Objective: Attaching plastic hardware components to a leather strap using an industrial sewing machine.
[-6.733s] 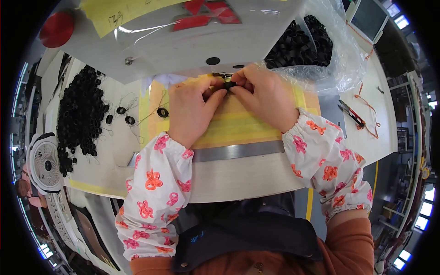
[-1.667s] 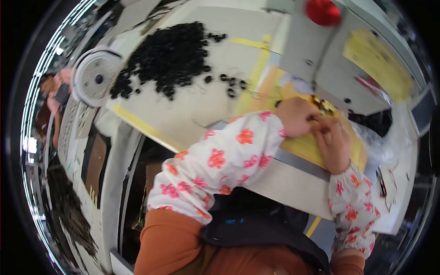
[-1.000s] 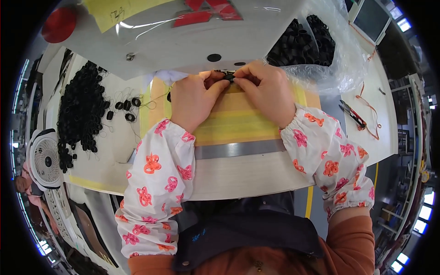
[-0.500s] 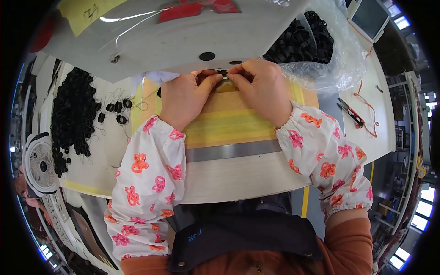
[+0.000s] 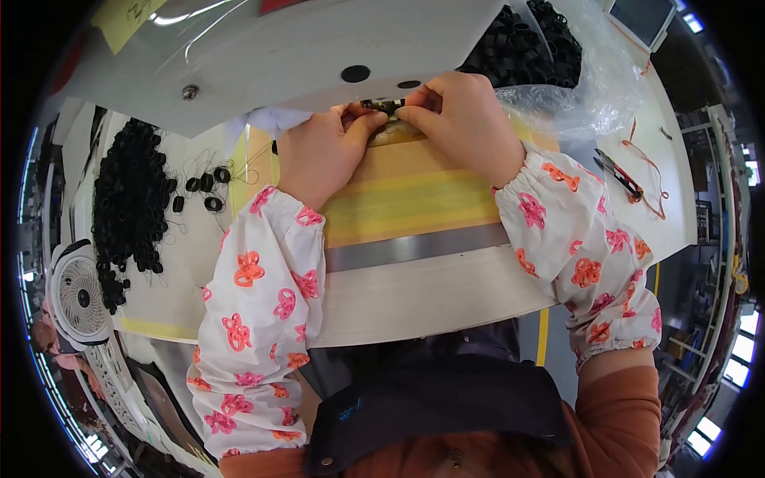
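Under the lower edge of a large white machine body, which looks like a sewing machine head (image 5: 263,72), my two hands meet fingertip to fingertip. My left hand (image 5: 325,153) is closed, thumb against bent fingers. My right hand (image 5: 466,119) is closed too, pinching from the other side. Between the fingertips shows a small black piece (image 5: 382,104) with pale glints around it; its exact kind is too small to tell. Just below the fingers lies a work surface covered with yellow tape (image 5: 406,211). Floral sleeve covers are on both forearms.
A heap of black loops (image 5: 131,199) lies on the left, several trailing loose threads. Behind my right hand an open clear plastic bag (image 5: 606,103) holds more black loops (image 5: 510,56). Red-handled thread snips (image 5: 621,177) and an orange cord (image 5: 655,171) lie right. A white fan (image 5: 80,299) stands left.
My right hand has shifted up and to the right, opening a slightly wider gap between the hands. The dark piece shows more. The whole view has shifted slightly.
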Available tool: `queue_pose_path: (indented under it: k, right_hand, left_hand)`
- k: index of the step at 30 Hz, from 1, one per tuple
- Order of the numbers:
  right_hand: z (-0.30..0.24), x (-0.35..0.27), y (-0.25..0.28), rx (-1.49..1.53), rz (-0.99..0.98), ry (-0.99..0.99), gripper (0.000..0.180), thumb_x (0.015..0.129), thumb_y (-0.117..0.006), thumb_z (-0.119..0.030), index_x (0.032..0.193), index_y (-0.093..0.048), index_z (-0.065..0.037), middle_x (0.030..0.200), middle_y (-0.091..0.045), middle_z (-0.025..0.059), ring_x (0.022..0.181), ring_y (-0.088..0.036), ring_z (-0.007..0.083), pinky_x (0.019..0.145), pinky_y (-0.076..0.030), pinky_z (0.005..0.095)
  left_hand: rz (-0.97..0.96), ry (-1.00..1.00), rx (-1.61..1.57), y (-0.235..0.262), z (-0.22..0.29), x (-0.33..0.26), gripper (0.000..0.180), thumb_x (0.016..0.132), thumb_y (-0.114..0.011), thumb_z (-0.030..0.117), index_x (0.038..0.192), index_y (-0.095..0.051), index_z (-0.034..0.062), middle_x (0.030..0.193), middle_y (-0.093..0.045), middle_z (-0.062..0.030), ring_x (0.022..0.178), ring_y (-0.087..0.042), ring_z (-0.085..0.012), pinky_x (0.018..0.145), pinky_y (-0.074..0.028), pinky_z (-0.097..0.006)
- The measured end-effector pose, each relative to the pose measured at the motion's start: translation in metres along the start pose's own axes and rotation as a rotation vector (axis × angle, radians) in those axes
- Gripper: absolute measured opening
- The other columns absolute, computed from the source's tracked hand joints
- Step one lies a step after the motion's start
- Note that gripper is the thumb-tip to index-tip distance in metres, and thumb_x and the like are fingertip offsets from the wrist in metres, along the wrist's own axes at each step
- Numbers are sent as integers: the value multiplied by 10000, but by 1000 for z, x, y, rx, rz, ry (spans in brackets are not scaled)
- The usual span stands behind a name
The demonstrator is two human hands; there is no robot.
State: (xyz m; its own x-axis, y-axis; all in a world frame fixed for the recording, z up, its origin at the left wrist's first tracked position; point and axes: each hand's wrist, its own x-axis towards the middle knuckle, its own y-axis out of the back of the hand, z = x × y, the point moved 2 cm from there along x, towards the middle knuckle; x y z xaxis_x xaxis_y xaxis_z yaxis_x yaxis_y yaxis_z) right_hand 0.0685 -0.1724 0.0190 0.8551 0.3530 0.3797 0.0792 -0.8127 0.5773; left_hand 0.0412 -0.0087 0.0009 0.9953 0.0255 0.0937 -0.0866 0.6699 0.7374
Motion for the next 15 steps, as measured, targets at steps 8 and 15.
queue_pose_path:
  k: [8, 15]
  right_hand:
    - [0, -1, -3, 16, 43, 22, 124, 644, -654, -68, 648, -558, 12, 568, -572, 123, 496, -562, 244, 482, -445, 302]
    - [-1, 2, -2, -38, -47, -70, 164, 668, -668, -98, 720, -607, 44, 620, -601, 119, 536, -571, 169, 526, -450, 263]
  left_hand:
    - [-49, 62, -8, 1, -7, 0, 360, 762, -561, 429, 872, -645, 96, 637, -617, -19, 560, -579, -135, 520, -424, -260]
    - [-1, 50, -92, 1, -7, 1, 353, 758, -569, 415, 856, -638, 83, 630, -615, -31, 557, -589, -161, 515, -426, -268]
